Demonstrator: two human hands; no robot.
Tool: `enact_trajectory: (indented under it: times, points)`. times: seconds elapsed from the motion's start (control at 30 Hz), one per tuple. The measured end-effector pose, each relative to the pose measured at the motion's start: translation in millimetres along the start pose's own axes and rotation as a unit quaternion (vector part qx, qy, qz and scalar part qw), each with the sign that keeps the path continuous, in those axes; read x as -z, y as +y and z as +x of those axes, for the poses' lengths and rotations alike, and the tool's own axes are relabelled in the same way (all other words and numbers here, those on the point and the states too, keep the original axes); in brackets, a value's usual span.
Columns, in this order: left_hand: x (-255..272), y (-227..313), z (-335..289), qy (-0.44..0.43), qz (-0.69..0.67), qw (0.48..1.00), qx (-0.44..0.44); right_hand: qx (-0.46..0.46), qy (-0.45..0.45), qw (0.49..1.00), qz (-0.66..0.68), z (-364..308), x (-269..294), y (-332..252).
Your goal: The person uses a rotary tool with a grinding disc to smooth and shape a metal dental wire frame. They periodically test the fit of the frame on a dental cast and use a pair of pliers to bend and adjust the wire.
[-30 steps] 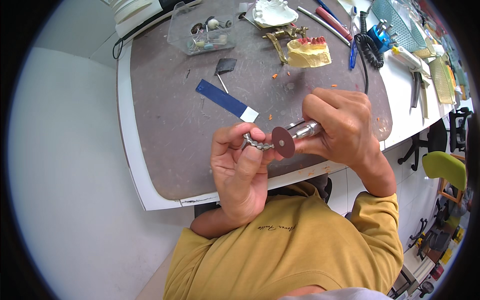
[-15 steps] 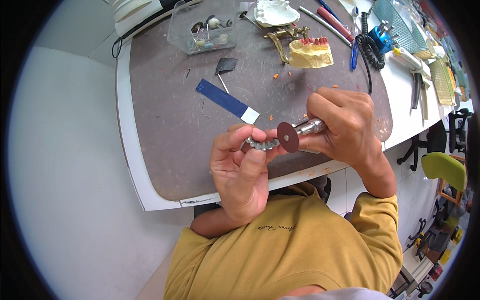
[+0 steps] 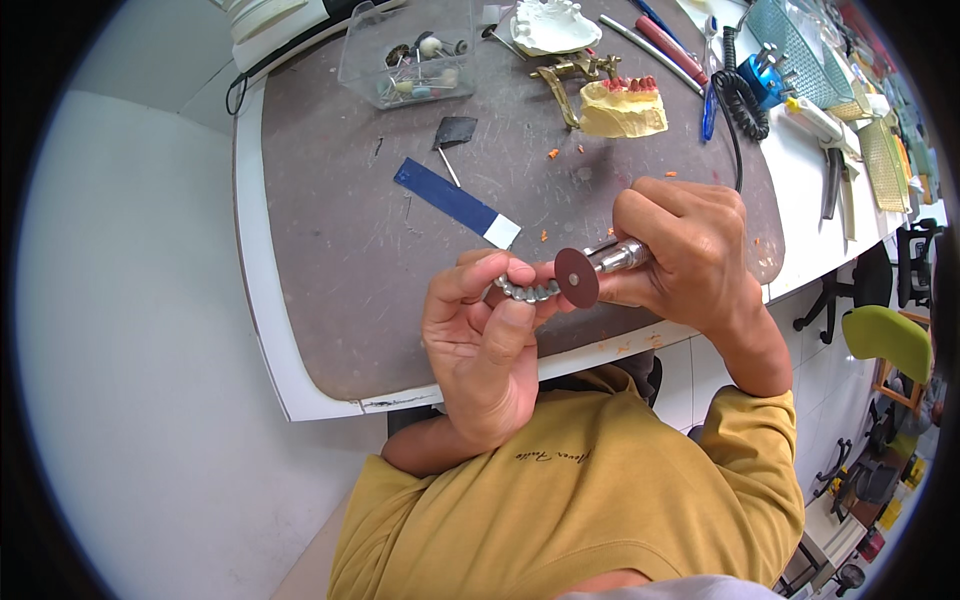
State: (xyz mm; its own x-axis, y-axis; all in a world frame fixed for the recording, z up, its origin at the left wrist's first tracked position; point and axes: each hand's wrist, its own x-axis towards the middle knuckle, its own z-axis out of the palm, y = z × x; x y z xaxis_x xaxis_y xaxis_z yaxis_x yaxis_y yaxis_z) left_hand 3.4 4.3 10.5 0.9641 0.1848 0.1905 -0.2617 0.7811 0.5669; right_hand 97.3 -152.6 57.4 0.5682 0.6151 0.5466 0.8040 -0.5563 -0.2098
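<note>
Left hand (image 3: 482,345) palm-up, pinching metal tooth row (image 3: 528,292); right hand (image 3: 688,250) knuckles-up, gripping handpiece (image 3: 624,255).

Bright, even light | soft shadows on mat (image 3: 330,260) | glints on handpiece (image 3: 626,253) | edges bowed | black rim

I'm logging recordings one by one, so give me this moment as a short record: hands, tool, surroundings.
Left hand: pinches a curved, silvery metal row of tooth shapes
Right hand: grips a silvery metal rotary handpiece
Tool end: thin, round, reddish-brown disc beside the row's right end; contact unclear
Surface: scratched, grey-brown mat
On it: dark-blue strip with a white end; clear plastic box holding small bits; yellowish plaster dental model with red teeth
</note>
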Motion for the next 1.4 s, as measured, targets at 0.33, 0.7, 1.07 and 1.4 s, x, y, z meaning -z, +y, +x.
enact_trajectory:
  times: [0.33, 0.7, 1.07, 1.4]
  points:
    - [0.1, 1.1, -1.4, 0.009, -0.008, 1.000, 0.010, 0.006, 0.000, 1.000, 0.003, 0.7, 0.3, -1.1]
    - [-0.7, 1.9, 0.3, 0.003, -0.013, 1.000, 0.011, 0.003, 0.002, 1.000, 0.012, 0.5, 0.5, -0.9]
    - [0.3, -1.6, 0.0, -0.007, 0.019, 0.999, -0.026, -0.005, 0.002, 1.000, -0.013, -2.2, 0.9, 0.5]
    - [1.3, -1.5, -1.2, -0.009, 0.024, 0.999, -0.028, 0.001, -0.008, 1.000, 0.007, -0.1, 1.0, -0.8]
